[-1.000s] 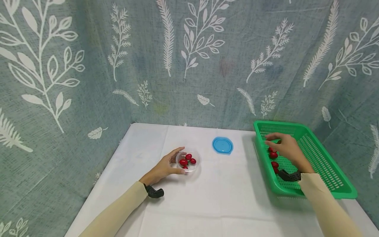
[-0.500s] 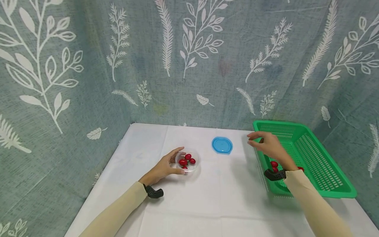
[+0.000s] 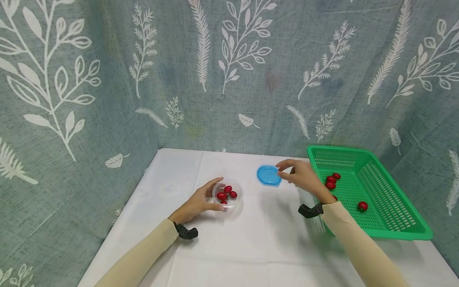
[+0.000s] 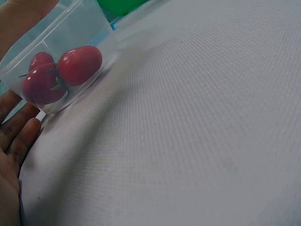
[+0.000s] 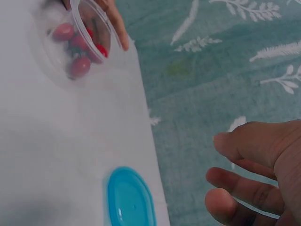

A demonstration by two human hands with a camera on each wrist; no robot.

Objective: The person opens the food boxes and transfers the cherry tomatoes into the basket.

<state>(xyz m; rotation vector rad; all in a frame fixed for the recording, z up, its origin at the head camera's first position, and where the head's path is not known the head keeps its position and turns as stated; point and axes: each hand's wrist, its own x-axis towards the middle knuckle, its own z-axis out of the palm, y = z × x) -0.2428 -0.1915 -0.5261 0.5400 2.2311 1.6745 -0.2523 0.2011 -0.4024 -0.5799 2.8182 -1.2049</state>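
My left hand (image 3: 199, 201) holds a round clear plastic container (image 3: 240, 198) upright on the table, thumb on its near side and fingers on its far side. Several red cherry tomatoes (image 3: 221, 196) with green stems lie inside it. In the left wrist view, the container's wall (image 4: 91, 23) shows tomatoes (image 4: 81, 66) behind it. My right hand (image 3: 303, 175) is in the air by the right edge of a blue lid (image 3: 267, 175). In the right wrist view, its fingers (image 5: 256, 190) are loosely bent and spread apart, and I see nothing between them. The container lies beyond the lid there.
A green plastic basket (image 3: 401, 207) stands at the right, under and beside my right forearm. More tomatoes (image 3: 330, 182) lie along its left side, and a single tomato (image 3: 363, 206) sits mid-basket. A white cloth (image 3: 229, 243) covers the table. Patterned grey-green fabric (image 3: 215, 111) hangs behind.
My right hand has left the green basket and moved left to the blue lid, so more tomatoes in the basket now show. The left hand and the container have stayed in place.
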